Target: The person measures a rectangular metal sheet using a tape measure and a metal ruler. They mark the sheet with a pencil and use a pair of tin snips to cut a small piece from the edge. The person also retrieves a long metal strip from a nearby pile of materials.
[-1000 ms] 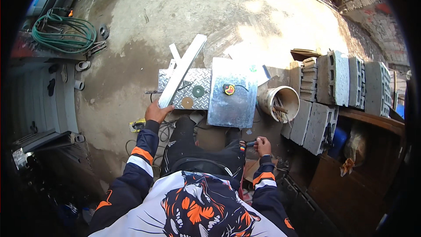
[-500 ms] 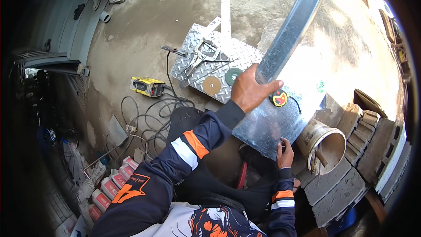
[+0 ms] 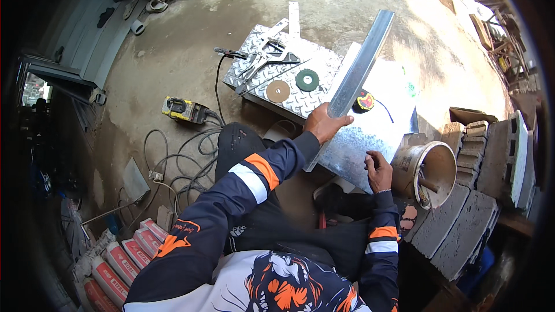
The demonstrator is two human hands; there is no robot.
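A: Left hand first. What's it on?

B: Left hand [image 3: 326, 125] grasps the bar [image 3: 365, 58], long grey metal, low down toward its near end. Thumb lies across the upper face; the other fingers are mostly hidden.

A: And the bar itself?

B: Slants over the sheet [image 3: 358, 145], far end up and to the right, near end by the sheet's left corner. Whether it rests on the metal, I can't tell from here.

A: Right hand?

B: Right hand [image 3: 378, 172] half curled, thumb bent in toward the forefinger, near the sheet's right side. Can't tell if anything is pinched there, nor if the fingertips touch the metal.

A: Containers?

B: Bucket [image 3: 406, 164], dingy cream, mouth in view, standing between the sheet and the grey blocks [image 3: 462, 234]. Thin rods and a brown stick [image 3: 428, 185] inside. The right hand is just beside it. Second lot: sacks [image 3: 136, 254], red and white, lined up at lower left. Contents hidden.

A: Anything close to the bar?

B: Tape [image 3: 363, 103], black, yellow and red, on the sheet right beside it. To its left, the tread plate [image 3: 325, 66] bears a tan disc [image 3: 273, 88], a green disc [image 3: 313, 82] and a clamp [image 3: 254, 71].
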